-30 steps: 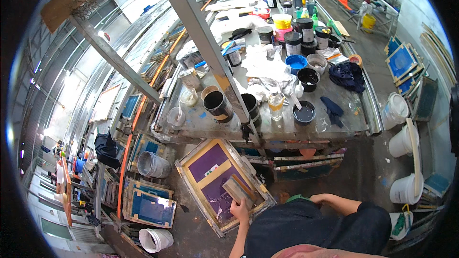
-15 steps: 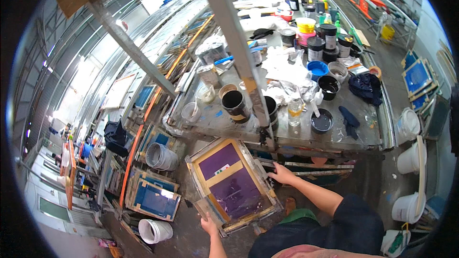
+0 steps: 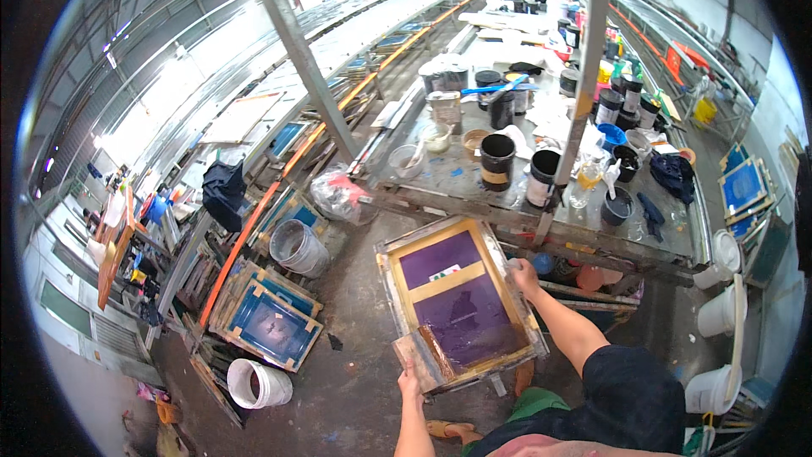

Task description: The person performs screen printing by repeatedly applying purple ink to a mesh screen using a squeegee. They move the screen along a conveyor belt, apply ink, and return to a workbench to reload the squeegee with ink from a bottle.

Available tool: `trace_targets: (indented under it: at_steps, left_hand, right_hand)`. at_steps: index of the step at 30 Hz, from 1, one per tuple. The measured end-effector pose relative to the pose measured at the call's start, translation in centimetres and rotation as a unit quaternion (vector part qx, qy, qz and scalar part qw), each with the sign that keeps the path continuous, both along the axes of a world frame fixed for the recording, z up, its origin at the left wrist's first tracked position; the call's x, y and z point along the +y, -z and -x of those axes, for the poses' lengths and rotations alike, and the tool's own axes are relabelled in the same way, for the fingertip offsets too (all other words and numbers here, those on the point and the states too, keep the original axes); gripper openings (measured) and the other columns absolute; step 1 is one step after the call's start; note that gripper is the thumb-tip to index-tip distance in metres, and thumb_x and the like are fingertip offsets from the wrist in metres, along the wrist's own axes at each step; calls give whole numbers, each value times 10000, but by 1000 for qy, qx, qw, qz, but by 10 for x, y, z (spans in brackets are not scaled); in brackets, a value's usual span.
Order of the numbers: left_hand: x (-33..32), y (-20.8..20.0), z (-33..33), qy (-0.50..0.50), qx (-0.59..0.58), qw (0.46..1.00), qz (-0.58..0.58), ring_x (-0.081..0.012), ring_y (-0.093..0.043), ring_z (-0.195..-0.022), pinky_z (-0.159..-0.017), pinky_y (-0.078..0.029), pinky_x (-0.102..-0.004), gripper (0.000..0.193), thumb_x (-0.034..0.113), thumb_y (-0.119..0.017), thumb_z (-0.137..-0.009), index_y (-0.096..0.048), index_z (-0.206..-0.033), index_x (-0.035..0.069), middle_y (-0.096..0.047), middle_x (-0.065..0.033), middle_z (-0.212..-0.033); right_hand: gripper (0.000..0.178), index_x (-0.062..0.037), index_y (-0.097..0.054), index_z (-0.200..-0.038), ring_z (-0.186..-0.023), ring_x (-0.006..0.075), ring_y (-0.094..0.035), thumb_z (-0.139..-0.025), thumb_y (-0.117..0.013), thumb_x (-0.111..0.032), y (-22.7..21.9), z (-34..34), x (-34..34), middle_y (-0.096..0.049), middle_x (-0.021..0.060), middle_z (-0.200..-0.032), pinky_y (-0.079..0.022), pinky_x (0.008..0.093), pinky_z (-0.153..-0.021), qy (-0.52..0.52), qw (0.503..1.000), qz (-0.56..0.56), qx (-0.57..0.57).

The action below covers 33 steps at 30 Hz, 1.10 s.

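In front of my body, below the table edge, I hold a screen printing frame [image 3: 448, 282] with purple mesh, tan tape round its inside and a tape strip across it. My right hand [image 3: 524, 278] is closed on its right rim. At the near left corner, my left hand [image 3: 409, 381] is closed on a wooden squeegee [image 3: 420, 359] lying over the frame; whether those fingers also grip the rim is hidden. A small white label with coloured marks [image 3: 444, 272] shows on the mesh, above the tape strip.
Ahead stands a metal table [image 3: 457, 182] crowded with ink tubs [image 3: 497, 161], rags and a steel post [image 3: 584, 85]. Left on the floor are a grey bucket [image 3: 299, 247], a white bucket [image 3: 259, 383] and stacked blue screens [image 3: 272, 324]. White buckets [image 3: 721, 309] line the right.
The view has swung left, so the table and post appear farther right. The screen frame sits more upright in view, left of the post; both hands keep hold, and the squeegee stays at its corner.
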<state>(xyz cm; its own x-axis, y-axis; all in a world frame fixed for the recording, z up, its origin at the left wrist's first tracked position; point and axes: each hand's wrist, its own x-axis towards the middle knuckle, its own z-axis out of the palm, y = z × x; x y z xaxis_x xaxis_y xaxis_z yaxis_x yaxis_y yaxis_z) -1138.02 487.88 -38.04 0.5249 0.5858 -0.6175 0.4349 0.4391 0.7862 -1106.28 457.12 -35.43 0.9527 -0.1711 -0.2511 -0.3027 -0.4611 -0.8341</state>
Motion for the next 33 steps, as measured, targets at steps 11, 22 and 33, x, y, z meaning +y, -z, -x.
trace_targets:
  at_steps: [11,22,33]
  left_hand:
    - [207,-122,173,-55,-32,995,-78,-202,-666,-887,-790,-538,-367,691,609,-680,-874,-652,-1101,-43,-689,-89,-1013]
    - [319,-328,232,-117,-124,984,-53,-346,-606,-1169,-957,-509,-488,800,545,-617,-942,-410,-1408,-72,-560,-209,-1350]
    - [387,-385,52,-18,-218,976,-16,-279,-627,-1145,-967,-518,-436,573,409,-598,-992,-502,-1358,-22,-617,-135,-1296]
  right_hand:
    - [239,-127,-652,-1199,-596,56,-433,-967,-613,-164,-38,176,204,-504,-46,-696,-350,264,-516,9,961,-277,15]
    - [553,-95,-440,-1434,-671,62,-436,-942,-669,-200,-292,198,321,-526,-36,-856,-356,237,-555,-192,865,-457,79]
    - [507,-104,-489,-1407,-629,13,-427,-954,-685,-221,-364,92,324,-518,-43,-851,-365,166,-554,-139,868,-472,-66]
